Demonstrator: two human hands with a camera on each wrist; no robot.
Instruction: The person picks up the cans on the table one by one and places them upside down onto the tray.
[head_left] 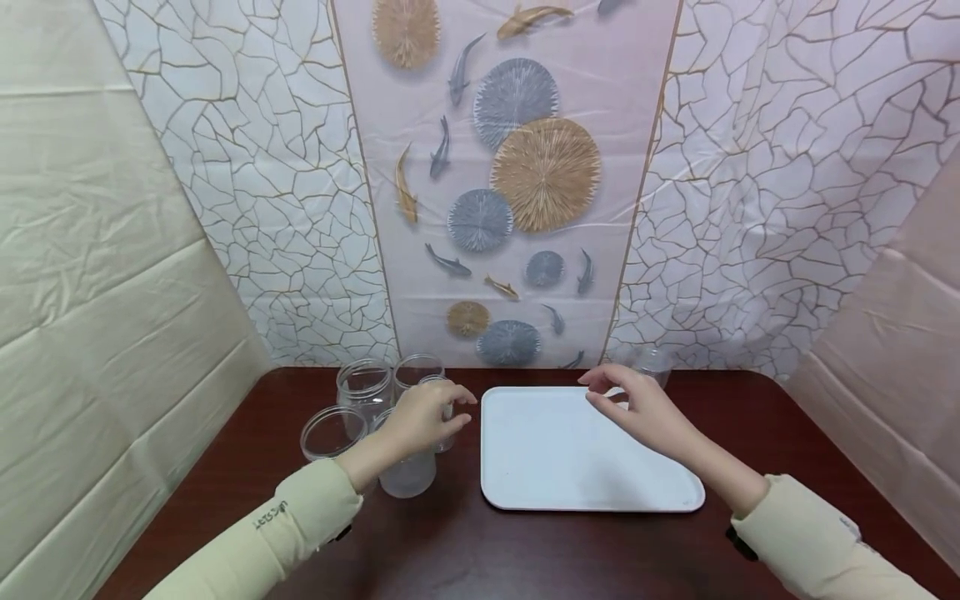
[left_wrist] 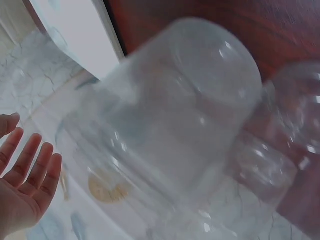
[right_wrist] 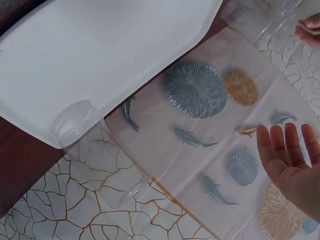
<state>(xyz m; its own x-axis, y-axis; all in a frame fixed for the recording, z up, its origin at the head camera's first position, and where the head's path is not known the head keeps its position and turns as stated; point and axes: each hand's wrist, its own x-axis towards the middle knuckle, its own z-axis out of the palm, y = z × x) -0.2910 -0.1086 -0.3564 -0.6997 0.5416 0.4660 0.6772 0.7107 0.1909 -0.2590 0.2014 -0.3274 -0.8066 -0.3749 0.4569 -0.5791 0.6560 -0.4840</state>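
Over a cluster of several clear jars (head_left: 365,392) at the left hovers my left hand (head_left: 423,417), its fingers relaxed and apart. Nearest to it is a frosted-looking clear jar (head_left: 407,477), partly hidden by the hand and wrist; this close jar (left_wrist: 165,115) fills the left wrist view, blurred. My right hand (head_left: 637,408) hangs above the white tray (head_left: 540,450), fingers loosely bent and holding nothing. Another clear jar (right_wrist: 107,165) stands at the tray's back right corner, partly behind the right hand in the head view. Whether it sits on the tray, I cannot tell.
A dark red-brown table (head_left: 517,554) carries everything. Behind it hangs a patterned cloth (head_left: 510,275) with fish and round leaves. Pale cloth walls (head_left: 112,333) close off the left and right sides.
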